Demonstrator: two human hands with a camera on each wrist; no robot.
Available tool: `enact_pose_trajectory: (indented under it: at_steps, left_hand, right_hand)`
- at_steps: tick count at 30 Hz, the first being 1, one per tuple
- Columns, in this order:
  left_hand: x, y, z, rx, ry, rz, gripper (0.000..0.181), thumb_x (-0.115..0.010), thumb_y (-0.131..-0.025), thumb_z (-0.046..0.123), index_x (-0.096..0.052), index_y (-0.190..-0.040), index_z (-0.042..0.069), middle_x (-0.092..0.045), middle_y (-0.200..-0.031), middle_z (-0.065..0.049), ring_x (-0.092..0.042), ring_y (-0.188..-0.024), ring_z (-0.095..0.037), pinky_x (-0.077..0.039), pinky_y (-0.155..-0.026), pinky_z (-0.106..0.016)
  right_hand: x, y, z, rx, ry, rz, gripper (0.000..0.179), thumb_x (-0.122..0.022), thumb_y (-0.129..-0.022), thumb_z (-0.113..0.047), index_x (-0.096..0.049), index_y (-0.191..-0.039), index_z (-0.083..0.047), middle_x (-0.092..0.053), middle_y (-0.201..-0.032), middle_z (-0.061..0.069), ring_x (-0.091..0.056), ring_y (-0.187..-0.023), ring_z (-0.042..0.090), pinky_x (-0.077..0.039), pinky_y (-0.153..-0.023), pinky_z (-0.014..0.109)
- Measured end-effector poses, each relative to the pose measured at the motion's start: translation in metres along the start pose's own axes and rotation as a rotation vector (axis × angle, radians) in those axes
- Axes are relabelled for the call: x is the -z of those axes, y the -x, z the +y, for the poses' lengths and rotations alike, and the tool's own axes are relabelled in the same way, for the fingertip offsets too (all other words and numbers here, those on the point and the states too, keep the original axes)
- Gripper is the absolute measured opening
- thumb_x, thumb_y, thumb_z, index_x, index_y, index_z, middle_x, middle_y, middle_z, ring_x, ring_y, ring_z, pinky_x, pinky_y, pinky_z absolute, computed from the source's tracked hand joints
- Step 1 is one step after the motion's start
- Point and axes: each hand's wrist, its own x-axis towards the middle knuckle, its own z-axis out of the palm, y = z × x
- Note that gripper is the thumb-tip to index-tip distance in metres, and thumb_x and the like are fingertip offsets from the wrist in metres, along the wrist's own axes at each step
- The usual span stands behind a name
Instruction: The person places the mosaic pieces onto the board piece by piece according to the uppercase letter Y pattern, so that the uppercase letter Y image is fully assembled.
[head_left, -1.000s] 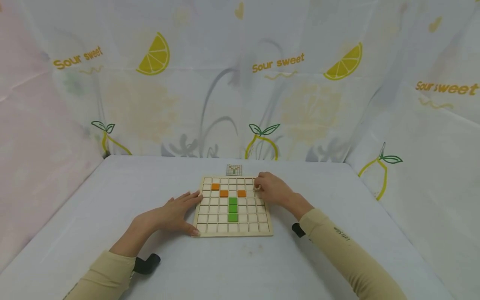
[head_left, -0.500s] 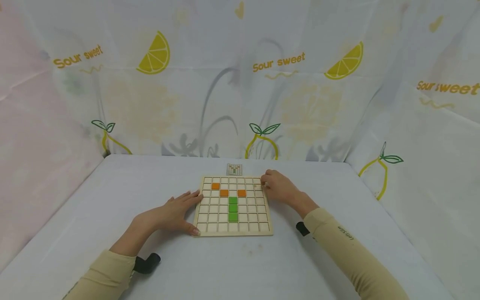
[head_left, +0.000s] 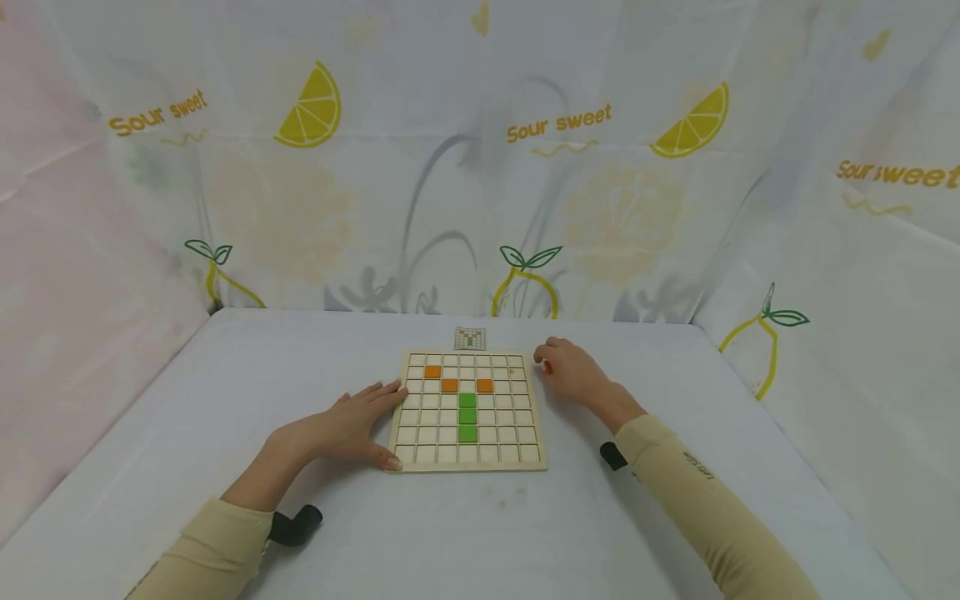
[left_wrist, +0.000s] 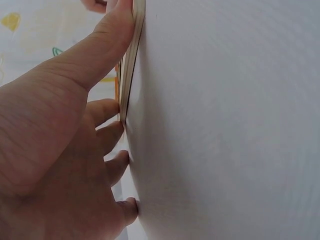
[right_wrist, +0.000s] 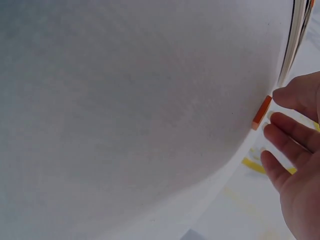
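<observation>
A square wooden grid board (head_left: 468,468) lies on the white table, with pale cells plus orange tiles (head_left: 449,386) and green tiles (head_left: 468,415). My left hand (head_left: 337,433) rests along its left edge, fingers spread, thumb on the near left corner. The left wrist view shows that thumb (left_wrist: 112,37) against the board's side. Off the board's upper right corner is my right hand (head_left: 573,372), fingers loosely bent. In the right wrist view a loose orange tile (right_wrist: 261,113) lies on the table close to the thumb and fingertips (right_wrist: 280,122); whether they touch it I cannot tell.
A small pattern card (head_left: 470,337) with a coloured grid lies just behind the board. A fabric backdrop (head_left: 420,167) printed with lemons rises behind the table and on both sides. Black wrist mounts (head_left: 296,527) hang below the sleeves.
My right hand has moved right, off the board's upper right cells and onto the table beside it. The left hand keeps its place, and the coloured tiles on the board look the same.
</observation>
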Motion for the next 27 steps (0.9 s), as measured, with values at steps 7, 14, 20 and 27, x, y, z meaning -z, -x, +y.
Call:
enact_pose_trajectory:
  at_steps: [7, 14, 20, 27]
  left_hand:
    - [0.0, -0.002, -0.001, 0.006, -0.002, -0.004, 0.111, -0.081, -0.072, 0.057, -0.028, -0.157, 0.009, -0.02, -0.166, -0.014, -0.015, -0.153, -0.043, -0.012, -0.116, -0.072]
    - [-0.001, -0.003, -0.001, 0.002, -0.002, -0.001, 0.11, -0.082, -0.072, 0.056, -0.029, -0.156, 0.009, -0.02, -0.166, -0.015, -0.015, -0.153, -0.043, -0.013, -0.116, -0.073]
    - [-0.001, -0.003, -0.001, 0.011, 0.002, -0.008, 0.112, -0.082, -0.071, 0.058, -0.028, -0.157, 0.009, -0.019, -0.167, -0.014, -0.014, -0.153, -0.043, -0.012, -0.116, -0.073]
    - [-0.001, -0.003, 0.0, 0.014, -0.002, -0.007, 0.112, -0.082, -0.071, 0.058, -0.028, -0.157, 0.009, -0.019, -0.167, -0.014, -0.014, -0.153, -0.043, -0.012, -0.116, -0.073]
  right_hand:
    - [0.001, 0.001, 0.005, -0.03, 0.009, -0.02, 0.012, -0.062, -0.094, -0.007, -0.068, -0.104, -0.006, -0.063, -0.096, 0.009, -0.059, -0.089, 0.026, -0.053, -0.085, 0.042]
    - [-0.002, 0.003, 0.014, -0.043, 0.02, -0.013, 0.005, -0.064, -0.092, -0.007, -0.068, -0.095, -0.009, -0.062, -0.09, 0.006, -0.059, -0.084, 0.023, -0.052, -0.081, 0.041]
    - [-0.003, 0.005, 0.016, -0.038, 0.008, -0.006, 0.004, -0.065, -0.091, -0.006, -0.068, -0.092, -0.008, -0.061, -0.088, 0.006, -0.058, -0.083, 0.023, -0.052, -0.079, 0.041]
    - [-0.004, 0.005, 0.016, -0.011, 0.012, 0.007, 0.005, -0.064, -0.092, -0.006, -0.067, -0.09, -0.008, -0.06, -0.085, 0.005, -0.056, -0.08, 0.022, -0.051, -0.077, 0.039]
